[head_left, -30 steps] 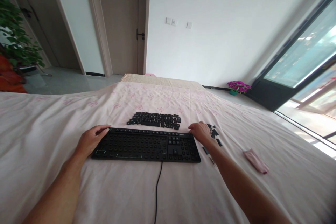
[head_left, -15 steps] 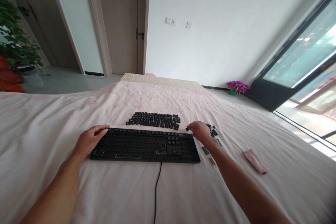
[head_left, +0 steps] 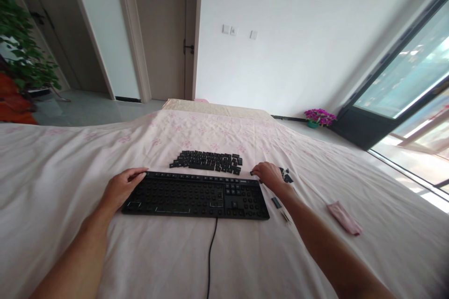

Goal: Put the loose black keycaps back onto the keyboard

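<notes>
A black corded keyboard (head_left: 196,195) with its keycaps removed lies on a pale pink sheet (head_left: 224,252). My left hand (head_left: 121,188) rests on the keyboard's left end, fingers curled over its far corner. My right hand (head_left: 268,174) is at the keyboard's far right corner, fingers pinched on a small black keycap (head_left: 252,173). Several removed keycaps (head_left: 206,160) are laid out in rows just beyond the keyboard. A smaller heap of loose keycaps (head_left: 286,177) lies right of my right hand.
A folded pink cloth (head_left: 343,217) lies on the sheet to the right. A black keycap (head_left: 276,202) and a thin tool lie by my right forearm. Beyond the bed are a door, a potted plant (head_left: 21,51), purple flowers (head_left: 319,116) and a large window.
My right hand drew back slightly from the keyboard's corner with a keycap pinched in its fingers. The left hand stayed on the keyboard's left end.
</notes>
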### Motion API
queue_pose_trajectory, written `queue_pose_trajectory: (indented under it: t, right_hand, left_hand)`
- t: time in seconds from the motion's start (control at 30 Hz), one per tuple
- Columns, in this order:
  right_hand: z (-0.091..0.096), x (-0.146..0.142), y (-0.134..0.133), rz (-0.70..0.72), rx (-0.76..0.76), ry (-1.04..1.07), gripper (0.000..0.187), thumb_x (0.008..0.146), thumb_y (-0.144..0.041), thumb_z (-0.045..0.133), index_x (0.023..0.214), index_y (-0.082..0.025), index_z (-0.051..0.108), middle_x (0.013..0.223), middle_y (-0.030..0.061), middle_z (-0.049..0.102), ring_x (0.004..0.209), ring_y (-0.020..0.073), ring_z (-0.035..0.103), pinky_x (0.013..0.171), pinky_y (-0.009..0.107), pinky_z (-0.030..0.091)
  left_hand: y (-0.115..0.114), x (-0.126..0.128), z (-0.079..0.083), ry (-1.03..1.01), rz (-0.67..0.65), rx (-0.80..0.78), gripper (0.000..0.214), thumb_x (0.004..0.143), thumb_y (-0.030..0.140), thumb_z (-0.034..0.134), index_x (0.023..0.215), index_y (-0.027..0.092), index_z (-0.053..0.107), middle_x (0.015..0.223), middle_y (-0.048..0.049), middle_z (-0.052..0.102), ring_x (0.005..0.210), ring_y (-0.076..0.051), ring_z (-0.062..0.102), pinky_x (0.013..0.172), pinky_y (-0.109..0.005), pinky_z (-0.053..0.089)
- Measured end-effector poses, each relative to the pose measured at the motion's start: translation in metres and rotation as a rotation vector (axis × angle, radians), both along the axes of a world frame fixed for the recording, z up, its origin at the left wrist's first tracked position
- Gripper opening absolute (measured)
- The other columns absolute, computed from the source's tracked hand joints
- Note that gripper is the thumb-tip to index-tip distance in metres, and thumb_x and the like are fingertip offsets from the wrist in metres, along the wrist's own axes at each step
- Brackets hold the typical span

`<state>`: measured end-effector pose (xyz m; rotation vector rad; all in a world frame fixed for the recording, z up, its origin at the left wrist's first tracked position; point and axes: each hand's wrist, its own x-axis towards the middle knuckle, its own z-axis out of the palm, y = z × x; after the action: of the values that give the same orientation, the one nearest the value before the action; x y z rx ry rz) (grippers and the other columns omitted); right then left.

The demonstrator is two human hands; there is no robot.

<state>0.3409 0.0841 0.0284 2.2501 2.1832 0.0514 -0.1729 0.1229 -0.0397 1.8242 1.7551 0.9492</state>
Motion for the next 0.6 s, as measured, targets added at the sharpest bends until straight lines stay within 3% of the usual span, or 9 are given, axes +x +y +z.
queue_pose_trajectory:
  t: [0.17,0.6]
  right_hand:
    - [-0.0015,0.0063,0.0018,-0.025,0.005,-0.004,0.025,0.085,-0.033,0.053,0.100,-0.027,0.073,0.100,0.0053,0.070,0.098,0.0213,0.060,0.079,0.027,0.039]
    - [-0.0084,-0.0003,0.0044,0.078,-0.039,-0.013,0.024,0.085,-0.025,0.054,0.101,-0.027,0.072,0.103,0.0038,0.068,0.102,0.0199,0.056,0.083,0.026,0.039]
  left_hand:
    - [-0.0009,0.0015,0.0003,-0.010,0.005,0.004,0.042,0.078,0.049,0.053,0.106,0.024,0.071,0.105,-0.0017,0.072,0.094,-0.021,0.066,0.081,-0.026,0.049]
    - [-0.0001,0.0004,-0.0002,-0.020,-0.008,0.002,0.042,0.079,0.050,0.052,0.108,0.024,0.070,0.109,-0.0022,0.071,0.098,-0.021,0.065,0.086,-0.027,0.048]
